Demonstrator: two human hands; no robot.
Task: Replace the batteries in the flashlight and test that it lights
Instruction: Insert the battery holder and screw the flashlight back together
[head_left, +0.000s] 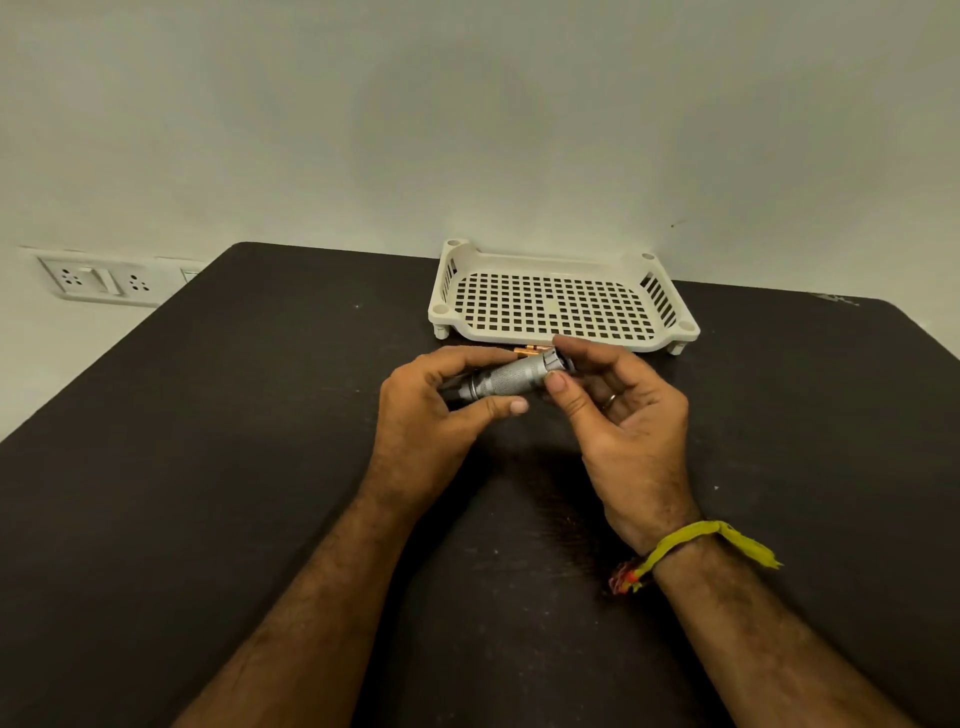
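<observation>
A: Why is the white tray (563, 304) just beyond the grip, on the dark table (208, 441)?

B: Probably to hold parts. Copper-tipped batteries (531, 350) lie right behind the flashlight (511, 376).

A: And the hands?

B: Left hand (431, 410) wraps the barrel, steadying it; right hand (618, 410) pinches the end cap with thumb and fingertips, likely twisting.

1. No text, label, brand or number can be read anywhere.
2. The flashlight (511, 375) held in the hands shows only knurled metal, with no legible marking.
3. The tray (561, 304) beyond the hands carries no readable print.
</observation>
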